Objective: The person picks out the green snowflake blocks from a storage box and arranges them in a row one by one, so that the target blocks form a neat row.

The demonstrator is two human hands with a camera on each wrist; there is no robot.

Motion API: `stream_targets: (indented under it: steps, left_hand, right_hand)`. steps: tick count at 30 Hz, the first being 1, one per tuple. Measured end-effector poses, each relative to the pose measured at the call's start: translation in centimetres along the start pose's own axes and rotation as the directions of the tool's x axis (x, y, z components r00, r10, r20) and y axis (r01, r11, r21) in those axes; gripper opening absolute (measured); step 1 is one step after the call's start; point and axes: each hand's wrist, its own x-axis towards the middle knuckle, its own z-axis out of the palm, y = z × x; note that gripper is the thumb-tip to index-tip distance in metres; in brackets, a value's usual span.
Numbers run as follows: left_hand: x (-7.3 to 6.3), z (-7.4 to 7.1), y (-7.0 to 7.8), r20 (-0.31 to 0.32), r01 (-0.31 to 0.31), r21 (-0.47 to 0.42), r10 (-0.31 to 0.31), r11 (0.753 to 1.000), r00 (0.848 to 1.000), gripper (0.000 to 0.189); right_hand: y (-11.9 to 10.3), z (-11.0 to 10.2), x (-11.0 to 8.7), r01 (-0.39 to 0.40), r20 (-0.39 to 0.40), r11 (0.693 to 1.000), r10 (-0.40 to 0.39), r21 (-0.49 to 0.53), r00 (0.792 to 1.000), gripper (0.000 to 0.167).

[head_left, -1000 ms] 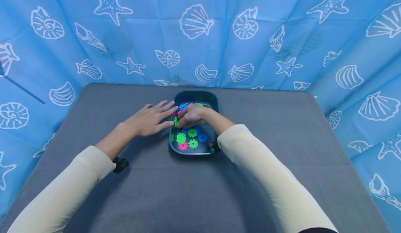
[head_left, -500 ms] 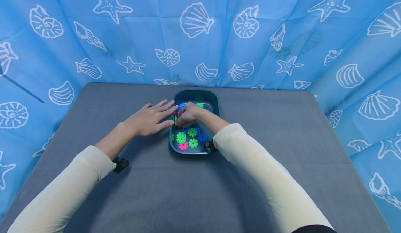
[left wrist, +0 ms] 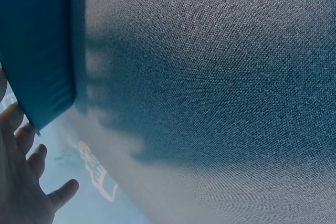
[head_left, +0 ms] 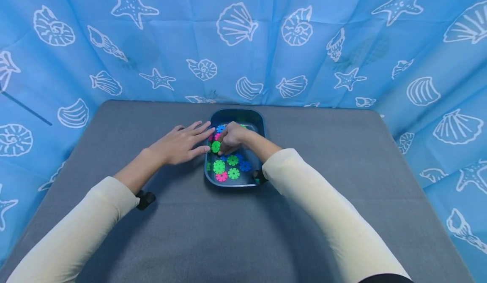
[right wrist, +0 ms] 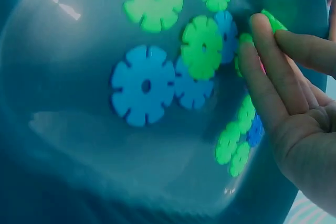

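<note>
A dark blue tray stands on the table and holds notched plastic discs in green, blue and pink. My right hand reaches inside by the left wall and pinches a green notched disc between thumb and fingers. Under that hand in the right wrist view lie a blue disc and a green disc overlapping another blue one. My left hand spreads its fingers, their tips right at the tray's left rim. The left wrist view catches those fingers beside the tray's outer wall.
Near the tray's front left lie a pink disc and green discs. Grey cloth covers the table. A blue curtain printed with white shells hangs behind it and along both sides.
The green disc at the tray's left wall now shows its face, turned from nearly edge-on, and sits slightly inward with my right fingers. My left hand stays in place.
</note>
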Motion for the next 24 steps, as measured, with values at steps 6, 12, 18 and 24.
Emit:
stream_targets:
  steps: [6, 12, 18, 24]
  left_hand:
    - [0.0, 0.1, -0.2, 0.011, 0.009, -0.004, -0.009, 1.0, 1.0, 0.068]
    - [0.1, 0.2, -0.1, 0.019, 0.012, -0.008, -0.012, 1.0, 1.0, 0.069]
    - [0.2, -0.1, 0.0, 0.02, 0.009, -0.006, -0.009, 1.0, 1.0, 0.069]
    - [0.2, -0.1, 0.0, 0.018, 0.008, 0.009, -0.008, 1.0, 1.0, 0.07]
  right_hand:
    - [0.3, -1.1, -0.8, 0.043, -0.031, 0.998, -0.044, -0.037, 0.999, 0.033]
    - [0.5, -2.9, -2.4, 0.06, -0.018, 0.998, -0.06, -0.036, 0.998, 0.035]
    - [1.4, -5.4, -4.3, 0.068, -0.045, 0.996, -0.07, -0.052, 0.997, 0.037]
    - [2.6, -8.3, -6.1, 0.083, -0.069, 0.996, -0.085, -0.036, 0.994, 0.035]
